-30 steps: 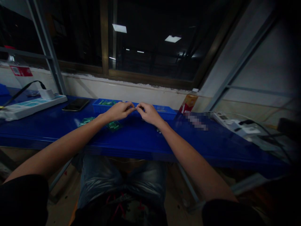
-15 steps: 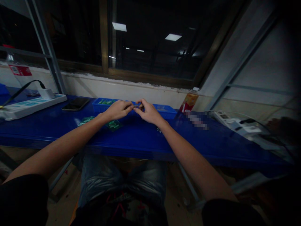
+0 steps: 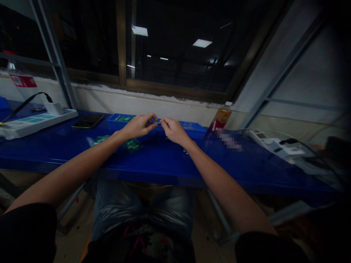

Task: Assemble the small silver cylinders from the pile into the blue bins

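Observation:
My left hand (image 3: 141, 125) and my right hand (image 3: 173, 130) meet over the blue table, fingertips close together. Between them is a small, thin greyish piece (image 3: 158, 123), too small and dark to name. The left thumb and forefinger pinch one end of it, and the right fingers are closed at its other end. Behind the hands stands a long blue tray (image 3: 196, 132), partly hidden by them, with green pieces (image 3: 122, 118) in its left part. More flat green pieces (image 3: 133, 145) lie on the table by my left forearm. Small shiny metal parts (image 3: 185, 151) lie beside my right wrist.
A phone (image 3: 87, 121) and a white power strip (image 3: 41, 122) lie to the left, near a red-labelled bottle (image 3: 22, 78). On the right stand a drink bottle (image 3: 221, 118) and another power strip (image 3: 270, 142). The table's front edge (image 3: 153, 177) runs above my lap.
My right fingers have turned downward and closed in on the small piece; before, the forefinger was raised and arched. My left hand has shifted only slightly.

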A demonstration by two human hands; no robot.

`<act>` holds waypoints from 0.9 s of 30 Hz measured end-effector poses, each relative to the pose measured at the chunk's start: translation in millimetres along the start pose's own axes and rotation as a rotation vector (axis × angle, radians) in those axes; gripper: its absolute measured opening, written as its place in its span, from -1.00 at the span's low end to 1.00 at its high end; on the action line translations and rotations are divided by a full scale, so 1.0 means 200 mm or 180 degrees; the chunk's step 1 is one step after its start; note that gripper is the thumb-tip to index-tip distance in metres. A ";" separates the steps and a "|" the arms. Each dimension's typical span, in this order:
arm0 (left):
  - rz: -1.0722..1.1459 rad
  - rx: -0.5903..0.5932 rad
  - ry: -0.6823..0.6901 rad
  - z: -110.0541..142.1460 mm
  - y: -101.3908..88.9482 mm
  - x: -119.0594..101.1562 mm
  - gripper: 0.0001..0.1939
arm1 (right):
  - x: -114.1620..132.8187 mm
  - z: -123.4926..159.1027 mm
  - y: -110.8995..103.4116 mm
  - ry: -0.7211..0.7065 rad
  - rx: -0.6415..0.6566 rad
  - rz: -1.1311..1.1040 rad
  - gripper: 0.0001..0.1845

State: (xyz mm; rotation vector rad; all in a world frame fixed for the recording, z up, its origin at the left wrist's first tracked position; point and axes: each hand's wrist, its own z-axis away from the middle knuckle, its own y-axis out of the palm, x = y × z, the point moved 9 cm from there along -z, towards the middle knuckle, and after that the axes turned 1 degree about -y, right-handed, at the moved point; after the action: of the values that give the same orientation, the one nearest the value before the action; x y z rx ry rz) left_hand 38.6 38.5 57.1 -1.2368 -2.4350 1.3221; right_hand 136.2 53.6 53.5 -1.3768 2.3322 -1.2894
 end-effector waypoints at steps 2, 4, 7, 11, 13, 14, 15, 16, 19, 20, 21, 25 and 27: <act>-0.0031 -0.0005 0.0031 0.00 0.00 -0.01 -0.74 | 0.00 0.00 0.01 0.0041 0.0053 -0.0019 -0.66; -0.0111 -0.0014 0.0017 0.00 -0.01 0.00 -0.75 | 0.00 0.01 0.01 0.0063 0.0074 -0.0115 -0.68; -0.0250 -0.0017 -0.0069 -0.01 -0.02 0.00 -0.72 | 0.01 0.01 0.01 0.0038 0.0061 -0.0311 -0.72; -0.0278 0.0077 -0.0078 -0.01 -0.02 0.00 -0.66 | 0.03 0.02 0.02 -0.0007 0.0128 -0.0358 -0.74; -0.0261 0.0128 -0.0059 0.00 -0.01 0.00 -0.63 | 0.03 0.01 0.03 -0.0009 0.0151 -0.0309 -0.81; -0.0242 0.0139 -0.0062 0.00 -0.01 0.00 -0.63 | 0.03 0.01 0.02 -0.0013 0.0140 -0.0278 -0.83; -0.0214 0.0134 -0.0071 0.00 -0.01 0.00 -0.64 | 0.02 0.01 0.02 -0.0018 0.0112 -0.0244 -0.84; -0.0176 0.0112 -0.0080 0.00 -0.01 0.00 -0.66 | 0.02 0.01 0.02 -0.0022 0.0074 -0.0207 -0.83; -0.0036 -0.0016 -0.0034 0.00 -0.02 0.00 -0.69 | 0.02 0.00 0.00 -0.0023 -0.0017 -0.0084 -0.78; -0.0001 -0.0048 0.0005 0.00 -0.03 -0.01 -0.68 | 0.01 0.00 0.00 -0.0019 -0.0032 -0.0046 -0.75; 0.0018 -0.0076 0.0038 0.00 -0.03 -0.01 -0.69 | 0.01 0.00 0.00 -0.0015 -0.0042 -0.0013 -0.74; -0.0040 -0.0124 0.0032 0.00 -0.03 -0.01 -0.77 | 0.01 0.00 0.00 0.0024 -0.0060 0.0023 -0.68; -0.0073 -0.0124 -0.0030 0.00 -0.03 0.01 -0.78 | 0.00 0.01 0.01 0.0047 -0.0075 -0.0090 -0.70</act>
State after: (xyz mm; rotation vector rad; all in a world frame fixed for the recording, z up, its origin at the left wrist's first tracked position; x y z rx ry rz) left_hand 34.5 38.4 61.5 -1.2106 -2.4853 1.2835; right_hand 135.5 52.8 52.2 -1.4172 2.3531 -1.2881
